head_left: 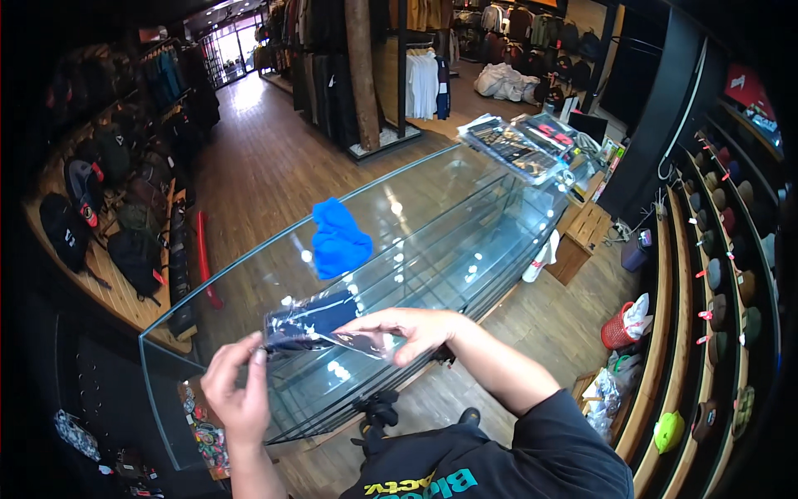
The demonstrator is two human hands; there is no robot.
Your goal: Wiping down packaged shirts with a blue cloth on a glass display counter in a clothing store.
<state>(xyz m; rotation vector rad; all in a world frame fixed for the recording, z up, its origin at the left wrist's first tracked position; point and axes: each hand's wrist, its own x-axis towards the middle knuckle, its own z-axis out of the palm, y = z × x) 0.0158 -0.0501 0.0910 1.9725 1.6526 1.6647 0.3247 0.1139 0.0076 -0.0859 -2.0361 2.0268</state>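
Observation:
A clear plastic bag (366, 342) with a folded dark navy cloth item (320, 318) inside is held just above the glass counter (432, 241). My left hand (239, 387) pinches the bag's left corner between thumb and fingers. At the other end, my right hand (407, 330) has its fingers over the loose clear end of the bag and its thumb below, with the film between them. Some right fingertips are hidden by the shiny plastic. Beyond the bag, a crumpled blue cloth (339, 239) lies on the counter.
Flat plastic-wrapped packages (511, 150) are stacked on the counter's far right end. A red basket (618, 329) stands on the floor at right, near shelves of caps (713, 274). Backpacks (137, 249) line the left wall. A wooden post (362, 75) rises beyond the counter.

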